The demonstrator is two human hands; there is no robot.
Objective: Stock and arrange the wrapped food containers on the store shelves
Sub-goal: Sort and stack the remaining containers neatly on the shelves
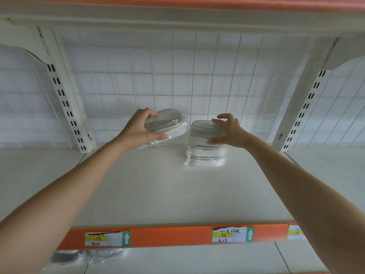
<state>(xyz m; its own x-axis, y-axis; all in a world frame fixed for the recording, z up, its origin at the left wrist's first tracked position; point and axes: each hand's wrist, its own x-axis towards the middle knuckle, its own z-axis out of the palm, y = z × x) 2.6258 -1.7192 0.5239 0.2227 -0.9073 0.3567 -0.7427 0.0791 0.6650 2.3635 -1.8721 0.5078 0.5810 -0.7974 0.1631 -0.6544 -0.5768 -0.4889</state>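
My left hand [141,128] grips a plastic-wrapped container [167,121] with a grey lid, tilted and lifted a little above the white shelf [150,186]. To its right a stack of wrapped containers [205,149] stands on the shelf near the back. My right hand [227,131] is spread around the top container of that stack, fingers over its far edge and thumb at its near side; whether it grips or only touches is unclear.
A white wire grid [177,76] backs the shelf, with slotted uprights [65,107] left and right. The orange front rail [169,235] carries price labels. More wrapped containers [87,256] show on the lower shelf at the left.
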